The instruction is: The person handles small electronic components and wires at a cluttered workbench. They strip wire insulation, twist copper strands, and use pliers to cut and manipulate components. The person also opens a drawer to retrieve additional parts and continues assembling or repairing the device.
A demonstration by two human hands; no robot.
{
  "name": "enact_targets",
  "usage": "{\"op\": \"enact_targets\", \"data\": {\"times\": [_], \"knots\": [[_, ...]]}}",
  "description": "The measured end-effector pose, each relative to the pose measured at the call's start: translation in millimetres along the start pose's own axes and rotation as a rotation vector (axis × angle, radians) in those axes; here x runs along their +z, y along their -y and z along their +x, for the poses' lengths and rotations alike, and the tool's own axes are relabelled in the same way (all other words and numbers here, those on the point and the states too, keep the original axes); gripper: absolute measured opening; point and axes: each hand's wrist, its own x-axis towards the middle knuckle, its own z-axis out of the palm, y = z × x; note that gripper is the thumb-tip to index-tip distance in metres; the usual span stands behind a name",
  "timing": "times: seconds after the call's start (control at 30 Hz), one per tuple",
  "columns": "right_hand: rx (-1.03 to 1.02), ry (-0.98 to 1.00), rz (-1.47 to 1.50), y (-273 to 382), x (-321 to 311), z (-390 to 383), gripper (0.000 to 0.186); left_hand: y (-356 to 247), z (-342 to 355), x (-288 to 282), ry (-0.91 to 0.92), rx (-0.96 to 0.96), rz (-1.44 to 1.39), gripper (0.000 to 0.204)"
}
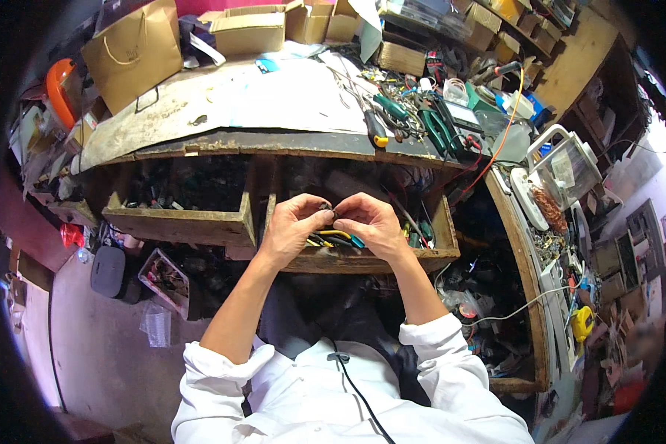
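Observation:
My left hand (296, 227) and my right hand (371, 225) meet above an open wooden drawer (377, 260). Between their fingertips they pinch a small dark piece (331, 211), too small and too covered to name. Both thumbs press toward each other on it. Beneath the hands, several hand tools lie in the drawer, among them pliers with yellow-and-black handles (331, 234). The far part of that drawer is in shadow.
To the left, another open drawer (177, 226) holds dark small parts. On the benchtop paper (274, 96) a yellow-and-black screwdriver (375, 129) lies near green-handled tools (436, 132). A clear-sided appliance (566, 174) stands at right; a bin (166, 281) sits on the floor.

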Motion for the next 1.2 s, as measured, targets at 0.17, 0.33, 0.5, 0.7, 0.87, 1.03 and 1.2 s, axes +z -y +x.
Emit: {"op": "enact_targets", "data": {"times": [0.17,0.33,0.5,0.7,0.87,1.03,1.2], "knots": [[-0.018,-0.077,-0.089,2,2,2,0.016,0,-2,3,-0.130,0.066,-0.042,0.022],[-0.032,-0.148,-0.142,0,-9,5,0.012,4,1,4,-0.171,0.031,-0.044,0.027],[-0.118,-0.373,-0.344,13,-30,17,0.010,11,3,1,-0.216,0.071,0.036,0.033],[-0.327,-0.796,-1.049,46,-93,49,0.012,9,3,5,-0.273,0.090,-0.041,0.032],[-0.171,-0.701,-1.185,47,-126,67,0.018,8,3,6,-0.280,0.087,-0.012,0.030],[-0.076,-0.572,-1.297,56,-122,74,0.020,4,0,5,-0.263,0.065,-0.025,0.029],[-0.010,-0.473,-1.353,65,-127,82,0.020,1,0,8,-0.281,0.079,0.044,0.025]]}}
